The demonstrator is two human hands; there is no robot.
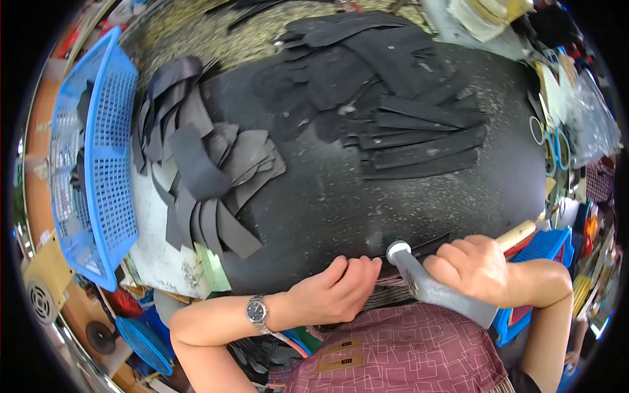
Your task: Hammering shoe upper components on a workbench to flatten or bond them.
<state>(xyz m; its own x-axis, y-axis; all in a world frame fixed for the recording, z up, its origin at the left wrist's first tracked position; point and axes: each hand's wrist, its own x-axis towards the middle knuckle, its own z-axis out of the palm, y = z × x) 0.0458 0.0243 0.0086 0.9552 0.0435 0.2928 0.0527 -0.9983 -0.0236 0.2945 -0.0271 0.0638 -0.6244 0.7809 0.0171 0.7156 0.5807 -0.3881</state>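
- Surface (321, 209): black, strewn with pale specks; near edge meets a maroon apron (400, 350) with a pale line pattern.
- Left hand (334, 288): at the near edge, fingers curled close together, watch (256, 310) at the wrist; whether the fingertips pinch anything cannot be told.
- Right hand (473, 267): just right of it, closed in a fist round the handle of a hammer (440, 290).
- The hammer: over the near edge, grey head slanting, round face toward the left hand. Judged stiff and head-heavy; hold by the wooden handle, partly hidden in the fist.
- Dark strip (434, 245): beside the hammer head, largely covered by it and the fist; ends not traceable. Judged light and bendable, best taken by an edge.
- Dark grey pieces (200, 167): loose heap, left, probably thin and pliant.
- Blue basket (113, 177): far left; dark contents mostly screened by its wall.
- Black strips (426, 134): stacked, farther off; lower layers hidden.
- Clear bag (593, 124): far right; contents unclear.
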